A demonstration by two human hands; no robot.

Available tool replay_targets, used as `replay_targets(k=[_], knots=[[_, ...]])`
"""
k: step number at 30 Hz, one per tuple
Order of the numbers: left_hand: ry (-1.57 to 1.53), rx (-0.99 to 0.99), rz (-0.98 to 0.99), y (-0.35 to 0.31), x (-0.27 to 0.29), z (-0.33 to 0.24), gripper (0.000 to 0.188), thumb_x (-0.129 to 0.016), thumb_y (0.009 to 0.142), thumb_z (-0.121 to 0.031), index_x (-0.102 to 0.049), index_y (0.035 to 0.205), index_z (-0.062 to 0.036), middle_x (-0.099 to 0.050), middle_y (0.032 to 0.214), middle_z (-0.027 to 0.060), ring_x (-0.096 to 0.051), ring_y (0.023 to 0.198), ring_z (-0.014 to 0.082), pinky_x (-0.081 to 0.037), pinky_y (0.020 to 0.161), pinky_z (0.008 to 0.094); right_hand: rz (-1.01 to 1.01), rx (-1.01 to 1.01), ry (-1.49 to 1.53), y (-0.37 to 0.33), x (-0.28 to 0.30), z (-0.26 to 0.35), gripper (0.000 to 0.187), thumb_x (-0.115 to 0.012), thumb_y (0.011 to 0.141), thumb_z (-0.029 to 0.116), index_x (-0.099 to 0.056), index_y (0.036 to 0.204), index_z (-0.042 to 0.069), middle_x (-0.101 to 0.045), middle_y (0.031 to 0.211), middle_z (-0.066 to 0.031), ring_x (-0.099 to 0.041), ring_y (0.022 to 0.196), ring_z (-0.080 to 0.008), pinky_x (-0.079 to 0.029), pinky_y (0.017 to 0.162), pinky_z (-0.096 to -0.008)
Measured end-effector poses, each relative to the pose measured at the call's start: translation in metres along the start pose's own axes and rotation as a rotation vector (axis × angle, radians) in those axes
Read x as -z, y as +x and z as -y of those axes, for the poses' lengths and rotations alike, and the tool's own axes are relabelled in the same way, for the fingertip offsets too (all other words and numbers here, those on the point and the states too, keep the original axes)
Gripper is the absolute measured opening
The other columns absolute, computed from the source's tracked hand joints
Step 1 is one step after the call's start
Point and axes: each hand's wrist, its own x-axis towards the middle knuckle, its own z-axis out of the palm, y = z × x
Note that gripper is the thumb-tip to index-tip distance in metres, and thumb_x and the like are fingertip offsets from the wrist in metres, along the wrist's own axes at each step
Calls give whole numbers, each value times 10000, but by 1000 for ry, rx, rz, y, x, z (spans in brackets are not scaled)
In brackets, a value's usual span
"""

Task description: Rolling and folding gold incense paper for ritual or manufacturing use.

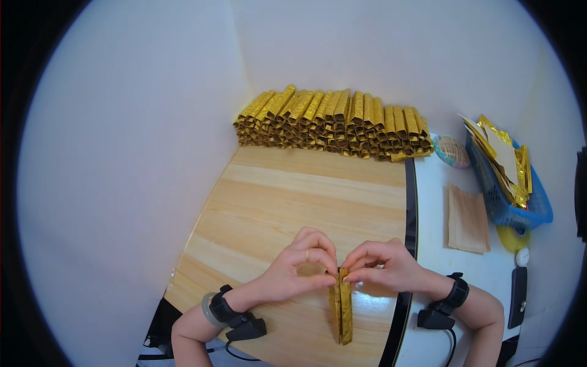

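Close to the front of the wooden tabletop, a long strip of folded gold foil paper (345, 312) points toward me, with a dark lengthwise seam down its middle. My left hand (306, 266) pinches its far end between thumb and fingers from the left. From the right, my right hand (385, 266) pinches the same end, thumb on top. The fingertips of both hands nearly meet there. At the back, a large stack of gold foil paper tubes (333, 122) lies in several layers, their hollow ends toward me.
On the white surface at the right are a brown paper stack (468, 220), a small woven round item (451, 151), a yellow tape roll (512, 238) and a dark flat device (518, 296). A blue basket (504, 211) holds gold sheets. White walls (140, 122) enclose the left and back.
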Motion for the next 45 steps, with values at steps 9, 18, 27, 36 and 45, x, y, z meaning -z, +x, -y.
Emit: replay_targets(k=[9,18,27,36,45], knots=[[31,-22,-19,1,-1,0,77,-726,826,-170,-677,869,-127,-543,1031,7,-438,1066,225,-317,996,376,6,-56,1,1,1,0,172,-657,905,72,-630,1054,-8,-725,948,-82,-695,857,-119,-555,777,-238],[99,6,-59,2,-2,-2,85,-732,811,-160,-663,834,-115,-538,1020,14,-433,1064,222,-321,982,368,16,-52,-37,1,0,3,167,-660,906,91,-644,1042,-5,-731,919,-89,-710,846,-135,-557,760,-238],[54,49,-62,2,-6,3,127,-742,806,-178,-638,838,-112,-510,1060,27,-422,1089,229,-312,999,371,96,-124,-111,4,2,5,145,-671,897,99,-673,1008,6,-733,893,-84,-713,840,-129,-545,742,-226],[-152,91,-329,2,-8,10,162,-688,863,-141,-594,985,-91,-501,1079,40,-461,1068,171,-379,952,319,-165,57,-233,7,9,-5,131,-704,873,108,-719,945,0,-619,834,-35,-553,762,-91,-431,680,-221],[-297,228,-721,1,-1,18,74,-583,950,-128,-585,992,-66,-559,972,5,-527,972,91,-443,847,263,-790,15,83,12,27,-22,86,-679,881,60,-707,932,-3,-501,822,19,-450,753,-66,-348,653,-204]])
